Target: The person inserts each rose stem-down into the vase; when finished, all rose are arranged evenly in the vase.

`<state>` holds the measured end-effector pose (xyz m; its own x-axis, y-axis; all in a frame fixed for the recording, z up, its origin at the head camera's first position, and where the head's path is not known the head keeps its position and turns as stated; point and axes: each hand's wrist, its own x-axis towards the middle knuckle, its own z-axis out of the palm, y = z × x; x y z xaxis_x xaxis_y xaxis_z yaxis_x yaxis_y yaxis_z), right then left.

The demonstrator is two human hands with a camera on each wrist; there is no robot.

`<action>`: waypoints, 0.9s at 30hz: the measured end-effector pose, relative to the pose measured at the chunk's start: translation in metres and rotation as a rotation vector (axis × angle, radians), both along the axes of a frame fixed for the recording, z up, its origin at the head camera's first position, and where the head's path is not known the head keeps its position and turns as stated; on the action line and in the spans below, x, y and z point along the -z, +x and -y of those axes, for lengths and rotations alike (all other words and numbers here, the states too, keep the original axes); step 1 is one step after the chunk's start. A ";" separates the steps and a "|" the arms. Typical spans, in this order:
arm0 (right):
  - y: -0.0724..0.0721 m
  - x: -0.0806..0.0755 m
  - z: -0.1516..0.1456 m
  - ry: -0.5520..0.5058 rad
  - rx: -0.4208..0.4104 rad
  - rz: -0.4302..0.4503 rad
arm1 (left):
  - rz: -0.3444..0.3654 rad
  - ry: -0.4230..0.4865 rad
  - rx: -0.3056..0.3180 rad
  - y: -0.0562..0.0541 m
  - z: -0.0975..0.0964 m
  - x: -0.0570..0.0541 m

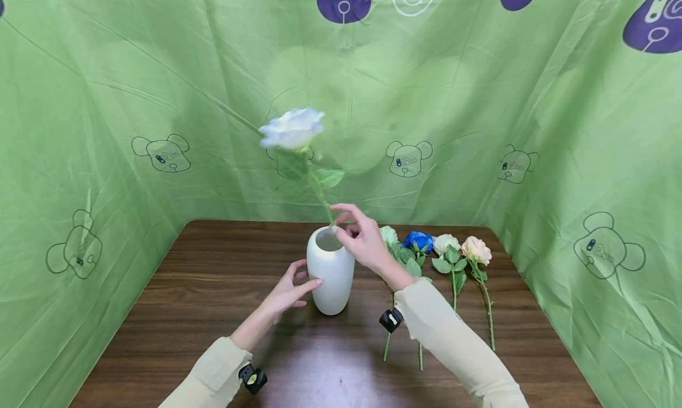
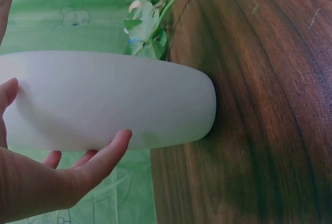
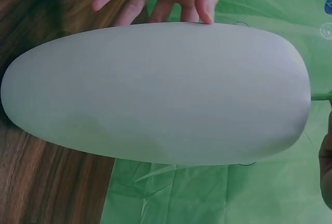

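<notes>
A tall white vase (image 1: 331, 280) stands upright on the table. My left hand (image 1: 290, 289) loosely holds its left side, thumb on the near face and fingers spread behind; in the left wrist view the fingers (image 2: 106, 159) lie along the vase. My right hand (image 1: 364, 236) is above the vase's rim, pinching the green stem (image 1: 322, 198) of a white rose (image 1: 293, 128). The bloom leans up and left and looks blurred. In the right wrist view a bit of stem (image 3: 320, 97) shows at the vase's mouth. Where the stem ends is hidden.
Right of the vase lie several artificial roses: a pale green one (image 1: 389, 236), a blue one (image 1: 418, 241), a white one (image 1: 445, 244) and a peach one (image 1: 476, 250), stems toward me. Green cloth (image 1: 224, 177) surrounds the brown wooden table (image 1: 213, 289).
</notes>
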<state>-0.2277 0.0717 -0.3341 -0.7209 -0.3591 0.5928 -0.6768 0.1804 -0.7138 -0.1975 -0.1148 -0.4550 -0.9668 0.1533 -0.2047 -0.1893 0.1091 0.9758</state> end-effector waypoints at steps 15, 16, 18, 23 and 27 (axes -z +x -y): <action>-0.020 0.031 0.000 0.323 0.120 -0.109 | 0.009 0.000 0.005 -0.001 0.001 0.001; -0.020 0.031 0.000 0.331 0.124 -0.102 | 0.010 -0.002 0.006 -0.001 0.001 0.001; -0.020 0.033 -0.001 0.340 0.128 -0.093 | 0.010 -0.004 0.008 -0.001 0.001 0.001; -0.021 0.035 -0.005 0.322 0.150 -0.107 | 0.000 -0.006 0.010 -0.001 0.001 0.001; -0.022 0.038 -0.012 0.255 0.150 -0.089 | -0.010 -0.009 0.007 -0.001 0.000 0.001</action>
<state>-0.2494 0.0833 -0.3720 -0.7263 -0.3982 0.5603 -0.6870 0.4485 -0.5717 -0.1982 -0.1152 -0.4558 -0.9677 0.1582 -0.1961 -0.1784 0.1193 0.9767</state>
